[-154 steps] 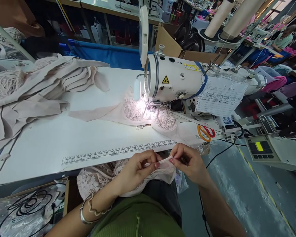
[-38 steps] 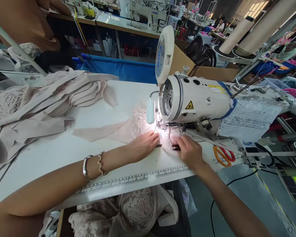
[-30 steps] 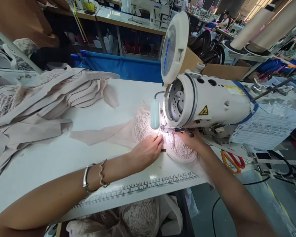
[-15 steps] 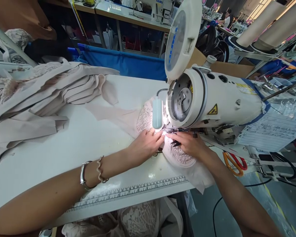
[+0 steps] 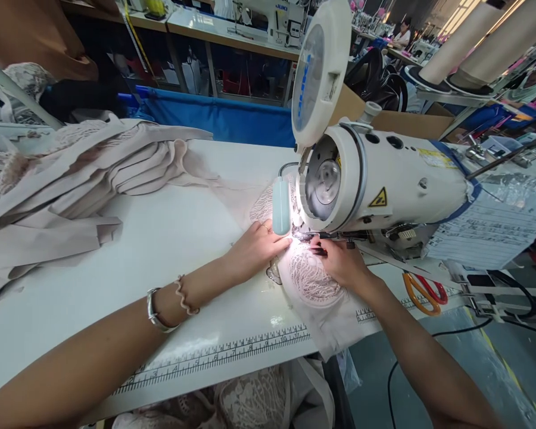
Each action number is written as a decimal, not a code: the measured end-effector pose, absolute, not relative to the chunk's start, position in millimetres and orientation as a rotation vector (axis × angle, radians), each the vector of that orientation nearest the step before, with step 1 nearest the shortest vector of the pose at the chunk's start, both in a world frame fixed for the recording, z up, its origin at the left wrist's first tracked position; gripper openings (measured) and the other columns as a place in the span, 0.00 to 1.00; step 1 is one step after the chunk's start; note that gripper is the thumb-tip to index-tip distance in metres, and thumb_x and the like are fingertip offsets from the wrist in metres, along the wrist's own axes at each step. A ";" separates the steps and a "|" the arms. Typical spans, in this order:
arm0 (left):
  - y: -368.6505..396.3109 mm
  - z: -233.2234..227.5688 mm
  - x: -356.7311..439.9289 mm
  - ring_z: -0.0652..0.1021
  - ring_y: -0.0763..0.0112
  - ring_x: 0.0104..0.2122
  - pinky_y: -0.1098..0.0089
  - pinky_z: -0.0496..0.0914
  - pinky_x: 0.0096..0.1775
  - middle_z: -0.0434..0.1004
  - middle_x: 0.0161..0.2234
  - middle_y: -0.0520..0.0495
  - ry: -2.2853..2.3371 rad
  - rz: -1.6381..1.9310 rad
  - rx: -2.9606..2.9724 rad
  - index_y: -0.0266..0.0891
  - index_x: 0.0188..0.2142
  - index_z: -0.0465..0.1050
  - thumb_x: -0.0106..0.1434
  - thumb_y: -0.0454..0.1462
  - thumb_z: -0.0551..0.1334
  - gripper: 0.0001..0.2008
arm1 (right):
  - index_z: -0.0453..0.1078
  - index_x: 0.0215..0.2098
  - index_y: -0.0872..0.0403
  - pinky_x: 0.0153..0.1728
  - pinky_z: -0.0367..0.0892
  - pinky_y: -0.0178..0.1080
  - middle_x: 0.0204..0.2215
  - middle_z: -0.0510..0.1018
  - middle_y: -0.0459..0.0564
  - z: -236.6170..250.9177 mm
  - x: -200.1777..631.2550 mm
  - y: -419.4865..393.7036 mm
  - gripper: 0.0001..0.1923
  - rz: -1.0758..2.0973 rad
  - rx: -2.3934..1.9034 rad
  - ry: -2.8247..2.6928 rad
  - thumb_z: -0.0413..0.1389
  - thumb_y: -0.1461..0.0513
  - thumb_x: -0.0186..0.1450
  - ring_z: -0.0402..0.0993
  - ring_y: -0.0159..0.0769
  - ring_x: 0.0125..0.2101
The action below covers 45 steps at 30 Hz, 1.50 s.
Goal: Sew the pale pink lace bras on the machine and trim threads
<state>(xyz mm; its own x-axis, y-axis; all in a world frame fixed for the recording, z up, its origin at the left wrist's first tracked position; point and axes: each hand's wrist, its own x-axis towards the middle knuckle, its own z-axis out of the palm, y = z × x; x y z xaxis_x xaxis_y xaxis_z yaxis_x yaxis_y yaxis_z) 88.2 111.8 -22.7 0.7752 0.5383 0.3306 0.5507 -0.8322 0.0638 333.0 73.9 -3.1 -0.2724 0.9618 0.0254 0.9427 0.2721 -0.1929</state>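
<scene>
A beige lace bra piece [image 5: 310,285] lies under the needle of a white sewing machine [image 5: 375,185] on the white table [image 5: 170,250]. My left hand [image 5: 254,245] presses flat on the lace left of the needle, beside a small lamp [image 5: 281,205]. My right hand [image 5: 339,261] rests on the lace in front of the presser foot, fingers pinching the fabric edge and a small dark tool. Bracelets [image 5: 170,298] circle my left wrist.
A heap of beige fabric and lace pieces [image 5: 67,179] fills the table's left. Orange and red scissors [image 5: 422,292] lie right of the machine. A printed ruler [image 5: 218,356] runs along the front edge. More lace [image 5: 245,405] hangs below. A paper sheet [image 5: 486,226] covers the machine's arm.
Both hands came up from my lap to the needle. Over the last second the lace piece has turned and slid toward the front edge, and its beige wing swung back toward the heap.
</scene>
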 end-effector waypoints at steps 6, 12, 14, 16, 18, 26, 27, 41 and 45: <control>77.7 -14.3 106.3 0.76 0.61 0.36 0.62 0.71 0.37 0.78 0.38 0.37 -0.964 -0.431 -2.860 0.29 0.43 0.73 0.71 0.27 0.50 0.13 | 0.74 0.36 0.48 0.28 0.64 0.36 0.30 0.81 0.46 -5.4 330.3 81.2 0.06 0.459 -1.879 -2.275 0.59 0.56 0.63 0.75 0.39 0.29; 51.0 -23.4 120.5 0.71 0.40 0.60 0.49 0.70 0.56 0.71 0.57 0.20 -1.006 -0.282 -2.743 0.16 0.58 0.65 0.72 0.36 0.53 0.22 | 0.66 0.26 0.50 0.30 0.68 0.38 0.23 0.74 0.43 -11.9 330.8 85.8 0.13 0.469 -1.805 -2.022 0.63 0.53 0.59 0.72 0.37 0.25; 50.5 -26.0 121.0 0.72 0.42 0.60 0.49 0.69 0.57 0.71 0.58 0.21 -0.987 -0.247 -2.732 0.15 0.60 0.64 0.70 0.29 0.51 0.22 | 0.68 0.28 0.50 0.32 0.70 0.39 0.24 0.76 0.45 -16.9 333.1 85.1 0.11 0.453 -1.787 -1.980 0.61 0.54 0.62 0.74 0.38 0.26; 51.4 -27.1 120.6 0.72 0.43 0.60 0.50 0.70 0.58 0.71 0.58 0.22 -0.992 -0.242 -2.735 0.16 0.60 0.64 0.69 0.26 0.50 0.22 | 0.72 0.35 0.50 0.36 0.73 0.41 0.31 0.81 0.48 -21.6 335.7 82.9 0.05 0.429 -1.729 -2.008 0.59 0.58 0.64 0.78 0.40 0.32; 52.5 -27.2 119.8 0.72 0.43 0.60 0.49 0.71 0.57 0.71 0.59 0.22 -0.999 -0.246 -2.741 0.17 0.61 0.64 0.69 0.26 0.49 0.23 | 0.73 0.42 0.49 0.40 0.74 0.42 0.39 0.83 0.50 -24.5 337.5 79.8 0.08 0.395 -1.683 -2.080 0.59 0.60 0.65 0.80 0.40 0.37; 59.7 -23.0 112.2 0.72 0.41 0.60 0.48 0.73 0.56 0.70 0.59 0.22 -0.913 -0.229 -2.772 0.15 0.61 0.64 0.67 0.24 0.50 0.23 | 0.74 0.36 0.49 0.37 0.70 0.40 0.34 0.83 0.49 -20.9 335.0 74.7 0.05 0.242 -1.773 -2.197 0.60 0.57 0.63 0.78 0.43 0.36; 61.6 -22.9 110.5 0.73 0.42 0.60 0.48 0.72 0.56 0.71 0.59 0.22 -0.905 -0.237 -2.785 0.15 0.61 0.64 0.67 0.24 0.50 0.23 | 0.73 0.35 0.50 0.37 0.69 0.40 0.33 0.82 0.49 -20.6 334.2 75.3 0.05 0.266 -1.770 -2.191 0.59 0.57 0.63 0.78 0.42 0.35; 75.8 -24.2 98.6 0.73 0.44 0.58 0.50 0.70 0.57 0.72 0.58 0.24 -0.799 -0.326 -2.819 0.16 0.60 0.63 0.64 0.22 0.50 0.24 | 0.64 0.24 0.49 0.32 0.64 0.38 0.24 0.74 0.43 -5.9 319.7 76.5 0.13 0.629 -1.850 -1.963 0.62 0.52 0.57 0.70 0.36 0.28; 75.0 -24.7 98.5 0.73 0.46 0.59 0.51 0.69 0.58 0.72 0.58 0.25 -0.792 -0.327 -2.804 0.17 0.60 0.62 0.63 0.22 0.51 0.25 | 0.48 0.20 0.49 0.31 0.63 0.37 0.20 0.66 0.42 -3.9 322.0 78.4 0.22 0.782 -1.663 -1.882 0.56 0.51 0.60 0.65 0.34 0.25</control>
<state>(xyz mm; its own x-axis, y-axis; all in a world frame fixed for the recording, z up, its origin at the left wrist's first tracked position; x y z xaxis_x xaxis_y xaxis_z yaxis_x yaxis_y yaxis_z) 98.5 75.0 -24.7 0.8311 0.4879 0.2670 0.5342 -0.8338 -0.1392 322.0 78.4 -3.9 -0.1236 0.9923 -0.0021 0.7016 0.0859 -0.7074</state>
